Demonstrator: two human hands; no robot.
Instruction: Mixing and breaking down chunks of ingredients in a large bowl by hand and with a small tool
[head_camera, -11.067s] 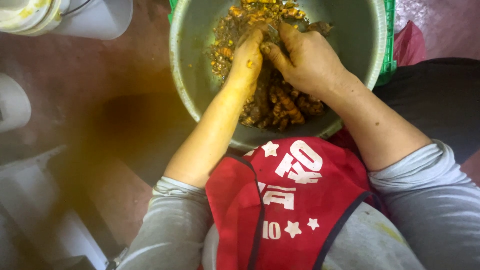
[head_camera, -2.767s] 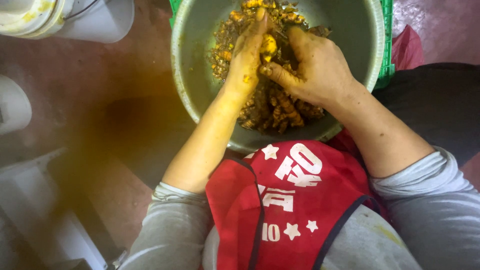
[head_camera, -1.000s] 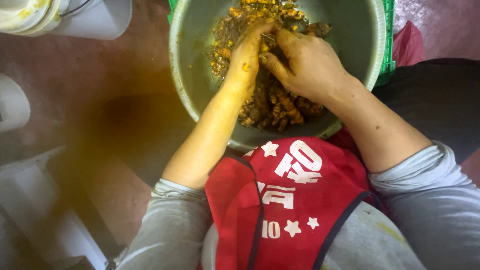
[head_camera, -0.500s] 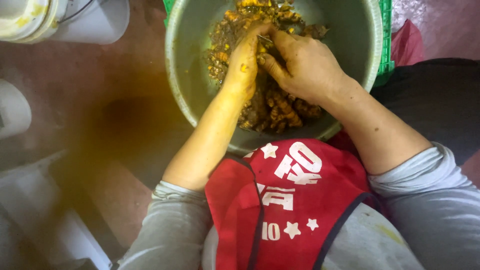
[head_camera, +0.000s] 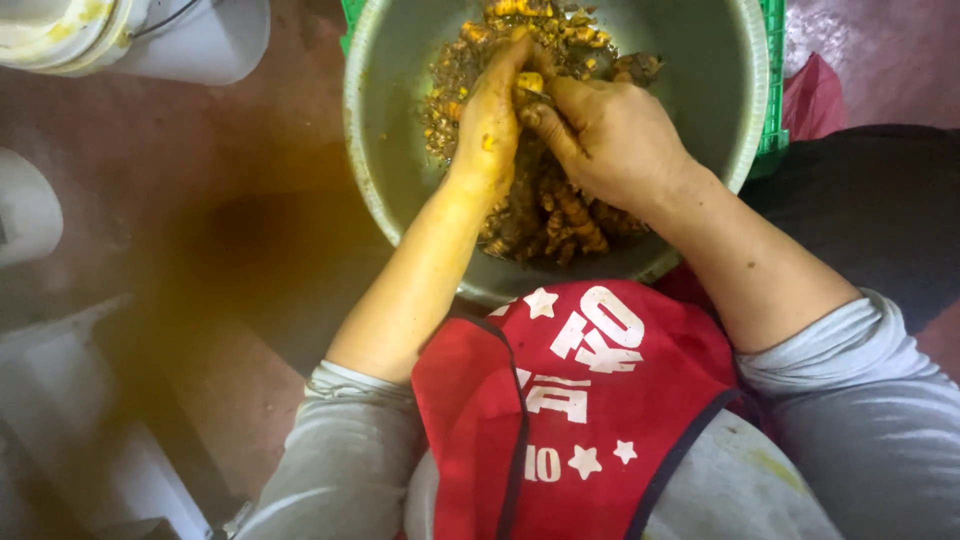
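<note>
Over metal bowl (head_camera: 400, 180): left hand (head_camera: 488, 120), right hand (head_camera: 610, 130) pinch 1 yellow root piece (head_camera: 530, 82).

A reddish-brown concrete floor (head_camera: 250, 130), stained yellow, is spreading out left of the hands. A white plastic bucket (head_camera: 190, 35) is standing far left, dim light is falling across pale objects (head_camera: 60, 400) below.

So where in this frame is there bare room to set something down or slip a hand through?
Bare metal shows inside the bowl right of the right hand, and a strip left of the left hand. Stained floor lies open between bowl and white bucket. The yellow root pile under both hands is crowded.
</note>
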